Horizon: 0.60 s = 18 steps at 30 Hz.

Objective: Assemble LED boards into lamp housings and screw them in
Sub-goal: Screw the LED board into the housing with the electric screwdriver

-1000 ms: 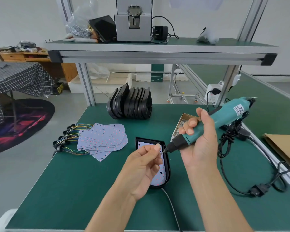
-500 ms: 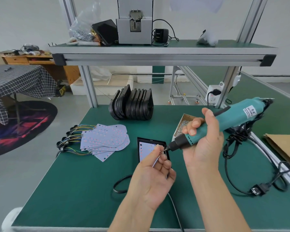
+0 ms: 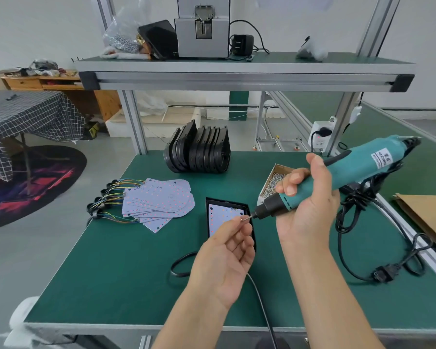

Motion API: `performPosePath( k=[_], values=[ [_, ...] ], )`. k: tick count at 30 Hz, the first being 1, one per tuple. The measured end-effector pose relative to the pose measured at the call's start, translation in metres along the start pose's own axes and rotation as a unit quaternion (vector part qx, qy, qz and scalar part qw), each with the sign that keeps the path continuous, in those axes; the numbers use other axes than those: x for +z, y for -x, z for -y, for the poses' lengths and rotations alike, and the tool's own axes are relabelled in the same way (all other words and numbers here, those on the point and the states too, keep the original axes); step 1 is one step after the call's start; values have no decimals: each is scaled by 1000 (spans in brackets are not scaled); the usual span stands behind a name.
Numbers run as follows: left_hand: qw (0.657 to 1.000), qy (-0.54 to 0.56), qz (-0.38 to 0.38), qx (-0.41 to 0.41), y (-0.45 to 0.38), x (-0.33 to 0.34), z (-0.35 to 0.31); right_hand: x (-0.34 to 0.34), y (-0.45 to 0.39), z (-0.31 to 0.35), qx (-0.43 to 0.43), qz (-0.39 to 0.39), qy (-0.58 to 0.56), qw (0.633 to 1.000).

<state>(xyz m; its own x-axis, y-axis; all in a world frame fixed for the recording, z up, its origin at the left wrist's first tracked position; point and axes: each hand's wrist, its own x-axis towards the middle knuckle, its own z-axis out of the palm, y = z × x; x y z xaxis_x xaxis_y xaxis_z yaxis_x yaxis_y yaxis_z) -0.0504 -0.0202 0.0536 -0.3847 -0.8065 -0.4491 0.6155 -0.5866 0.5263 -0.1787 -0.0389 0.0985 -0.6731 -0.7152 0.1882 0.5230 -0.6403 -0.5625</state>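
The lamp housing, LED board seated, lies under our left hand, whose fingertips pinch a screw at the bit. Our right hand grips the teal electric screwdriver; its label is illegible.

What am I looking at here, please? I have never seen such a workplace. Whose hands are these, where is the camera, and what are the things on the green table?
There is no machine: a person works with bare hands, and the camera sits on their head, looking forward and down. The right hand grips a teal electric screwdriver. The left hand pinches a small screw at the screwdriver's tip. Below them, on the green table, lies a black lamp housing with an LED board inside it. To the left is a pile of spare LED boards with coloured wires. Behind stands a row of empty housings, and beside the right hand a cardboard box of screws.
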Motion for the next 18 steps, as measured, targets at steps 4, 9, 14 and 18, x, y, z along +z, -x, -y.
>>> performPosePath(
  k=[4, 9, 14, 18],
  values=[
    [1000, 7, -11, 9, 2, 2, 2, 0, 1, 1, -7, 6, 7, 1000],
    [1000, 9, -22, 20, 2, 3, 6, -2, 1, 0, -13, 6, 7, 1000],
    [999, 16, -30, 34, 3, 2, 12, -5, 3, -2, -14, 5, 13, 1000],
    [998, 13, -33, 59, -1, -1, 17, -8, 4, -3, -10, 8, 14, 1000]
  ],
)
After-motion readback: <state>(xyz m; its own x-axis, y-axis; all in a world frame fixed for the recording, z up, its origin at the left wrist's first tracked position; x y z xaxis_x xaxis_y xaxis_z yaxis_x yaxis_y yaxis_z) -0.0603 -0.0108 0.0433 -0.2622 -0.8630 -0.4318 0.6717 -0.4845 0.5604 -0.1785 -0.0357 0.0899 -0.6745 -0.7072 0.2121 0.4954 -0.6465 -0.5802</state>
